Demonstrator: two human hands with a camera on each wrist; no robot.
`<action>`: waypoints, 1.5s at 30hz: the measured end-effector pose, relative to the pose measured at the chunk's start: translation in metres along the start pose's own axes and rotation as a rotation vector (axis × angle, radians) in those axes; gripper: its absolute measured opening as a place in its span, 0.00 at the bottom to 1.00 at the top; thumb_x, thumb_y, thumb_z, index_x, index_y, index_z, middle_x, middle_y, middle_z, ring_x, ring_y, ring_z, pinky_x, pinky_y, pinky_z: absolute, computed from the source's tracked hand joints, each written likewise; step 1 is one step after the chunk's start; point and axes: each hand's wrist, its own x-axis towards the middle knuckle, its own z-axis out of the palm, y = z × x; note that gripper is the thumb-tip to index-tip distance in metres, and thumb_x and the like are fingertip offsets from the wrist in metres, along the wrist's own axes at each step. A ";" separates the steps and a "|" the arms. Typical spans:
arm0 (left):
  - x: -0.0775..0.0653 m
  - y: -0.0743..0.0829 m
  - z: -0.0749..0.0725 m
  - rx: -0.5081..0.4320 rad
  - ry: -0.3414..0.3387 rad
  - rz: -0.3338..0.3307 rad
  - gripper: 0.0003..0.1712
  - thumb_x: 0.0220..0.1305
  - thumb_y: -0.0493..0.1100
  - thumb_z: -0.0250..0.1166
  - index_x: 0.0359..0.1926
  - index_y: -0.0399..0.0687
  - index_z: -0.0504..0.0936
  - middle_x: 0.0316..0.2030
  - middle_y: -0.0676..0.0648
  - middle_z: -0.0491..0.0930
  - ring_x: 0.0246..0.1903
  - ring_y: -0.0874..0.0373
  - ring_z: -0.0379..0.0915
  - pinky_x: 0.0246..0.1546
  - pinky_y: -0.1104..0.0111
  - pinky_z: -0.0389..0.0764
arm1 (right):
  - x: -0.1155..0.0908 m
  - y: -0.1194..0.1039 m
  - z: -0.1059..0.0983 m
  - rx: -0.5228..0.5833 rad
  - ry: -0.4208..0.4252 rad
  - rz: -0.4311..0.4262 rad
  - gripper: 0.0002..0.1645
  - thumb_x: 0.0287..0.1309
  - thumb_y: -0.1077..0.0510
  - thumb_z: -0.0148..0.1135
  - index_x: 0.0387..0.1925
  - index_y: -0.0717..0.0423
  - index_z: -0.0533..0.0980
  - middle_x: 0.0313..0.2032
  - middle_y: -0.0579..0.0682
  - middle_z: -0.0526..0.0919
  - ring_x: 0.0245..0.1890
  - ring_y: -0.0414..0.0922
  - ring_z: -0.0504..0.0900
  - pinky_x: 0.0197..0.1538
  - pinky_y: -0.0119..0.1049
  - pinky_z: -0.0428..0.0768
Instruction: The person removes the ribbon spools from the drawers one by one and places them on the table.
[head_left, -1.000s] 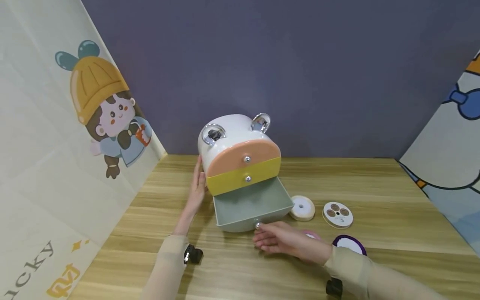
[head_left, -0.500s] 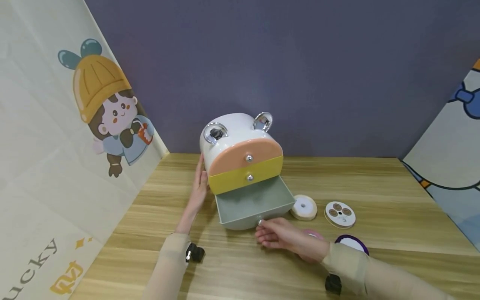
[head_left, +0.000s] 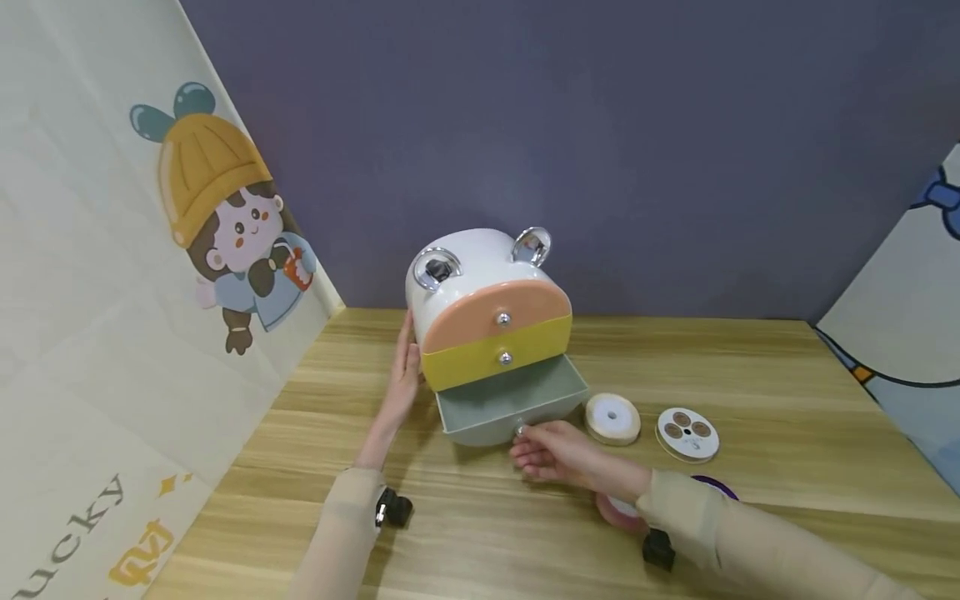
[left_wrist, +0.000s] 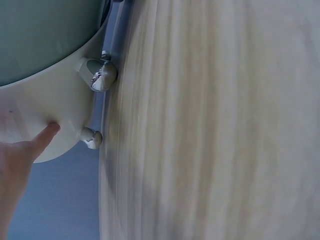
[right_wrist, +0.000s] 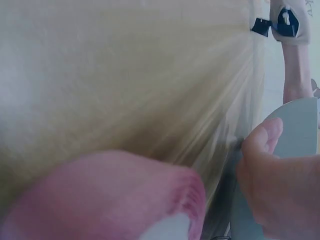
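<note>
A small white storage box (head_left: 468,250) with silver ears stands on the table. It has an orange drawer (head_left: 480,321), a yellow drawer (head_left: 465,365) and, pulled partway out, a grey-green bottom drawer (head_left: 483,433) with nothing inside. My left hand (head_left: 403,379) rests on the box's left side, fingers extended; in the left wrist view its thumb (left_wrist: 46,139) presses the white wall near two silver feet. With thumb and forefinger, my right hand (head_left: 558,452) pinches the bottom drawer's silver knob (head_left: 520,431), its other fingers loosely curled.
Right of the box lie a cream ribbon spool (head_left: 612,419) and a white spool with brown circles (head_left: 687,435). A pink spool (head_left: 621,512) and a purple-rimmed spool (head_left: 716,486) are partly covered by my right arm. A dark wall (head_left: 637,167) rises behind the table.
The bottom drawer has slid partway inward, my right hand moving in with its knob. My left hand keeps its place on the box's side. The view has shifted slightly.
</note>
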 end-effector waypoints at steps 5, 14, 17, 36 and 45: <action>-0.001 0.000 0.001 0.023 -0.002 0.003 0.32 0.81 0.46 0.34 0.80 0.62 0.36 0.81 0.47 0.33 0.76 0.34 0.43 0.64 0.37 0.69 | 0.008 -0.006 -0.001 -0.015 -0.002 -0.002 0.24 0.75 0.56 0.46 0.55 0.77 0.69 0.32 0.44 0.85 0.31 0.34 0.83 0.40 0.25 0.84; 0.002 0.002 0.001 0.025 0.001 0.028 0.32 0.81 0.45 0.34 0.80 0.61 0.37 0.81 0.49 0.34 0.77 0.36 0.40 0.66 0.35 0.65 | 0.022 -0.015 -0.001 -0.036 0.003 -0.025 0.22 0.76 0.57 0.44 0.54 0.75 0.69 0.33 0.46 0.85 0.31 0.35 0.83 0.39 0.26 0.84; 0.002 0.001 0.001 0.021 -0.001 0.026 0.32 0.81 0.46 0.35 0.80 0.61 0.37 0.81 0.48 0.34 0.77 0.35 0.42 0.65 0.36 0.66 | 0.026 -0.015 -0.001 -0.027 0.004 -0.025 0.22 0.76 0.57 0.44 0.54 0.75 0.69 0.32 0.46 0.85 0.30 0.34 0.83 0.38 0.26 0.84; 0.000 0.001 0.002 0.008 0.002 0.028 0.33 0.81 0.44 0.35 0.80 0.58 0.36 0.80 0.46 0.33 0.74 0.32 0.48 0.63 0.38 0.71 | 0.058 -0.030 0.001 -0.018 0.049 -0.001 0.23 0.77 0.57 0.43 0.56 0.77 0.67 0.27 0.44 0.83 0.26 0.33 0.81 0.35 0.24 0.84; 0.004 -0.011 -0.001 -0.023 0.010 0.020 0.32 0.81 0.43 0.33 0.80 0.59 0.35 0.81 0.48 0.33 0.74 0.32 0.50 0.61 0.39 0.72 | 0.061 -0.033 -0.001 -0.020 0.004 -0.030 0.19 0.75 0.53 0.47 0.46 0.68 0.72 0.28 0.44 0.84 0.27 0.34 0.82 0.36 0.25 0.84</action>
